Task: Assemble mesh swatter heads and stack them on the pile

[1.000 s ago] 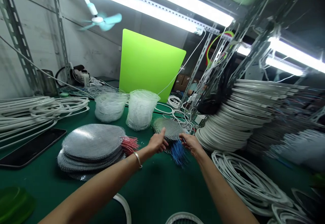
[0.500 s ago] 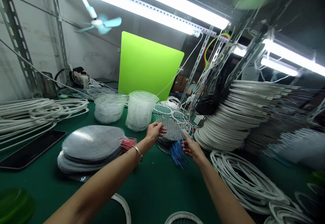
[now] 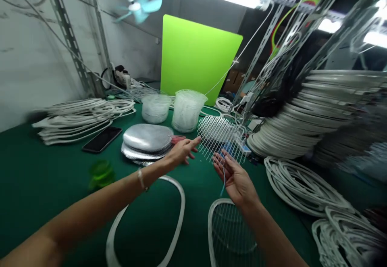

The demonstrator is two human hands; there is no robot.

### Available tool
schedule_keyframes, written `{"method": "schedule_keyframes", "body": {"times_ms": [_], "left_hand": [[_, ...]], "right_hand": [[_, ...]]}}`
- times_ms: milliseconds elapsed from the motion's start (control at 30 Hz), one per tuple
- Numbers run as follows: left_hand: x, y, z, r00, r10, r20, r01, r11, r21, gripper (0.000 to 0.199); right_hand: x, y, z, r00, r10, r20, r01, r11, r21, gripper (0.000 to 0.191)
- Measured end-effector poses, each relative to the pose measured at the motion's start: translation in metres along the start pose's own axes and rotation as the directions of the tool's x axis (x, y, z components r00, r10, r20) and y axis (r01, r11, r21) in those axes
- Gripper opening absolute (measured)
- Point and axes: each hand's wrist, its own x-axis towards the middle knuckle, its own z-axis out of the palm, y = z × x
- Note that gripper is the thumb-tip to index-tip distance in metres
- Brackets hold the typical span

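Note:
A round metal mesh sheet is raised above the table with a thin blue wire hanging from its lower edge. My right hand, palm up, has its fingers at that lower edge and the wire crosses it. By the mesh's left edge is my left hand, its fingers stretched out; whether a fingertip touches the mesh I cannot tell. More blue wires show blurred behind the sheet. Left of my left hand lies a stack of mesh sheets with red wires.
White oval frames and a strung frame lie in front. Stacked clear rings stand behind, near a green board. A phone and white coils are left; tall stacked rings and loops are right.
A mesh sheet has come up off the pile with the blue wires, at my right hand, which has turned palm up. My left hand's fingers have stretched out. The view has shifted.

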Motion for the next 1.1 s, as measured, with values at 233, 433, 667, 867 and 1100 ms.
{"method": "schedule_keyframes", "body": {"times_ms": [233, 433, 667, 867, 1100], "left_hand": [[-0.224, -0.083, -0.064, 0.974, 0.042, 0.221, -0.206, 0.563, 0.800, 0.097], [-0.243, -0.119, -0.029, 0.984, 0.084, 0.156, -0.177, 0.419, 0.890, 0.099], [-0.238, -0.114, 0.004, 0.977, 0.211, -0.020, -0.085, 0.477, 0.875, 0.081], [-0.235, -0.099, -0.036, 0.869, 0.252, -0.426, 0.126, 0.719, 0.683, 0.039], [-0.228, -0.102, -0.050, 0.863, 0.283, -0.419, 0.071, 0.754, 0.654, 0.028]], "right_hand": [[-0.113, 0.072, -0.047, 0.896, 0.407, -0.180, -0.407, 0.913, 0.039, 0.063], [-0.142, 0.125, -0.050, 0.881, 0.452, -0.144, -0.450, 0.892, 0.046, 0.088], [-0.146, 0.134, -0.051, 0.885, 0.435, -0.165, -0.442, 0.897, -0.001, 0.091], [-0.149, 0.158, -0.019, 0.893, 0.434, -0.122, -0.440, 0.898, -0.028, 0.093], [-0.142, 0.187, 0.001, 0.883, 0.455, -0.112, -0.455, 0.890, 0.034, 0.099]]}}
